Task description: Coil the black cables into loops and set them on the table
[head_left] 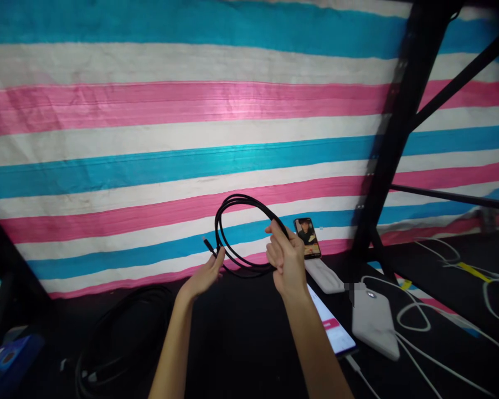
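A black cable (243, 198) is looped into a coil held up between my two hands. My right hand (286, 252) is closed around the coil's right side. My left hand (205, 274) pinches the coil's left side, near a short free end with a connector (208, 244) that sticks out to the upper left. The bottom of the loop hangs just above the black surface.
Right of my hands are an upright phone (307, 238), a white device (324, 276), a lit phone (334, 327), a white power bank (374, 324) and white cables (452, 320). Another black cable coil (103, 327) and a blue box (10, 360) lie left. A black frame post (392, 138) stands right.
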{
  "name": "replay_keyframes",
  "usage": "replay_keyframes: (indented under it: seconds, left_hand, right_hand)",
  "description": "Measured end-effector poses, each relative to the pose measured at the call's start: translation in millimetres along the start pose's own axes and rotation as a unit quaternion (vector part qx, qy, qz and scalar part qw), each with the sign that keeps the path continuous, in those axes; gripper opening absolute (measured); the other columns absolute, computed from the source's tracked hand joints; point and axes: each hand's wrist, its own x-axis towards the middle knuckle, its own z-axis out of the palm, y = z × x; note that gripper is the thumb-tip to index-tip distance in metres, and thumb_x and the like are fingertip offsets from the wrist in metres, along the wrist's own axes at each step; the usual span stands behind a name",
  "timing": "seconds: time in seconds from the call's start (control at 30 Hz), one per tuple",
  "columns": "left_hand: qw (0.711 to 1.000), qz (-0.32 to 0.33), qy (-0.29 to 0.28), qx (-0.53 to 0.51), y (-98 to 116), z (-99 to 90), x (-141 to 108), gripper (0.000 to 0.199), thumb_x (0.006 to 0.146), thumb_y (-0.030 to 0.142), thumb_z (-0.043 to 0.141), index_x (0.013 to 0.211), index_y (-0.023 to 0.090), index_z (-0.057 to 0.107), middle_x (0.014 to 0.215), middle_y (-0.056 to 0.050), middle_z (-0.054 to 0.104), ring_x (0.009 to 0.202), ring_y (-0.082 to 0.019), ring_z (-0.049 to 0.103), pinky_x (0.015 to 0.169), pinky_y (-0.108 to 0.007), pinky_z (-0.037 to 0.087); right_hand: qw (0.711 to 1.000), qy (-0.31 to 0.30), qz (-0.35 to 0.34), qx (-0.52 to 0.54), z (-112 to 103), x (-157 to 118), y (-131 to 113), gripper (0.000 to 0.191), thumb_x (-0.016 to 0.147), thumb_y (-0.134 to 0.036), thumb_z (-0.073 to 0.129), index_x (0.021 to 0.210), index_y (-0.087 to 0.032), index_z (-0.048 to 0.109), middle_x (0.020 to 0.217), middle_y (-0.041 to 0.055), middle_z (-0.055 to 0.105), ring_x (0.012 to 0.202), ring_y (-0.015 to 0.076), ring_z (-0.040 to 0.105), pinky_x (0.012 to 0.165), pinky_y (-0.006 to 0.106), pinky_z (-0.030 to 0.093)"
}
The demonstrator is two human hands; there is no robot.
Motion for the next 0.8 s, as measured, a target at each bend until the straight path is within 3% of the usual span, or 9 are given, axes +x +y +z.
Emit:
replay_keyframes:
  seconds: [0.1, 0.2, 0.33, 0.4, 0.47, 0.57, 0.63, 0.7, 0.8]
  left_hand:
    - [0.992, 0.066, 0.04, -0.102, 14, 6.7, 0, 0.062, 0.083, 0.06, 0.036, 0.126, 0.015, 0.041, 0.118, -0.018, 0.055, 0.097, -0.024, 0.059, 0.091, -0.037, 0.04]
    - [0.945, 0.164, 0.078, -0.273, 27, 12.7, 0, 0.047, 0.081, 0.052, 0.051, 0.112, 0.016, 0.046, 0.104, -0.012, 0.06, 0.087, -0.021, 0.062, 0.089, -0.038, 0.042]
    - [0.896, 0.204, 0.139, -0.37, 39, 22.7, -4, 0.035, 0.078, 0.044, 0.06, 0.1, 0.021, 0.045, 0.071, 0.004, 0.055, 0.055, -0.012, 0.058, 0.065, -0.029, 0.05]
    - [0.875, 0.196, 0.202, -0.394, 43, 25.5, -7, 0.041, 0.075, 0.039, 0.066, 0.105, 0.023, 0.043, 0.053, 0.011, 0.042, 0.041, -0.008, 0.048, 0.051, -0.022, 0.047]
    - [0.863, 0.18, 0.228, -0.413, 46, 24.0, -11, 0.045, 0.072, 0.036, 0.07, 0.106, 0.022, 0.044, 0.045, 0.013, 0.031, 0.033, -0.006, 0.035, 0.039, -0.017, 0.038]
    - [0.871, 0.156, 0.204, -0.419, 45, 11.7, -15, 0.038, 0.068, 0.034, 0.072, 0.096, 0.016, 0.054, 0.044, 0.013, 0.022, 0.031, -0.003, 0.019, 0.029, -0.014, 0.019]
    - [0.884, 0.142, 0.193, -0.402, 42, -1.2, -18, 0.036, 0.067, 0.034, 0.072, 0.093, 0.015, 0.057, 0.044, 0.013, 0.02, 0.031, -0.002, 0.014, 0.028, -0.014, 0.012]
    - [0.906, 0.127, 0.186, -0.359, 39, -14.3, -22, 0.037, 0.065, 0.034, 0.073, 0.093, 0.015, 0.058, 0.042, 0.013, 0.02, 0.031, -0.002, 0.013, 0.028, -0.014, 0.01]
    - [0.948, 0.09, 0.149, -0.267, 37, -28.1, -30, 0.038, 0.063, 0.034, 0.074, 0.092, 0.016, 0.057, 0.041, 0.012, 0.022, 0.032, -0.002, 0.013, 0.029, -0.014, 0.009]
  right_hand:
    - [0.999, -0.015, 0.026, 0.031, -3, 3, -5, 0.029, 0.065, -0.042, 0.071, 0.066, -0.017, 0.056, 0.031, -0.0129, 0.022, 0.028, 0.0023, 0.01, 0.03, 0.019, 0.005]
    - [0.994, -0.046, 0.087, 0.047, -7, 8, -4, 0.032, 0.066, -0.045, 0.07, 0.066, -0.018, 0.053, 0.03, -0.0134, 0.022, 0.027, 0.0022, 0.008, 0.028, 0.017, 0.005]
    - [0.99, -0.05, 0.125, 0.033, -10, 18, 9, 0.034, 0.065, -0.046, 0.07, 0.064, -0.017, 0.052, 0.03, -0.0131, 0.024, 0.027, 0.0017, 0.012, 0.028, 0.015, 0.005]
    - [0.99, -0.048, 0.133, 0.017, -12, 21, 16, 0.035, 0.065, -0.047, 0.07, 0.065, -0.017, 0.052, 0.03, -0.0131, 0.025, 0.027, 0.0017, 0.014, 0.028, 0.015, 0.006]
    - [0.989, -0.054, 0.14, -0.006, -13, 23, 21, 0.034, 0.065, -0.047, 0.069, 0.069, -0.017, 0.053, 0.032, -0.0135, 0.027, 0.027, 0.0017, 0.016, 0.027, 0.014, 0.011]
    - [0.989, -0.058, 0.102, -0.087, -18, 23, 24, 0.035, 0.066, -0.043, 0.069, 0.085, -0.017, 0.056, 0.037, -0.0133, 0.037, 0.026, 0.0031, 0.029, 0.031, 0.015, 0.03]
    - [0.98, -0.096, 0.077, -0.155, -21, 23, 25, 0.043, 0.066, -0.04, 0.071, 0.099, -0.017, 0.054, 0.042, -0.0117, 0.046, 0.031, 0.0073, 0.045, 0.038, 0.018, 0.041]
    - [0.965, -0.153, 0.074, -0.201, -23, 22, 26, 0.05, 0.066, -0.04, 0.071, 0.108, -0.018, 0.051, 0.048, -0.0096, 0.052, 0.036, 0.0103, 0.054, 0.041, 0.019, 0.043]
    - [0.948, -0.19, 0.087, -0.24, -20, 21, 29, 0.047, 0.072, -0.045, 0.064, 0.108, -0.018, 0.054, 0.048, -0.0085, 0.053, 0.03, 0.0078, 0.048, 0.033, 0.016, 0.036]
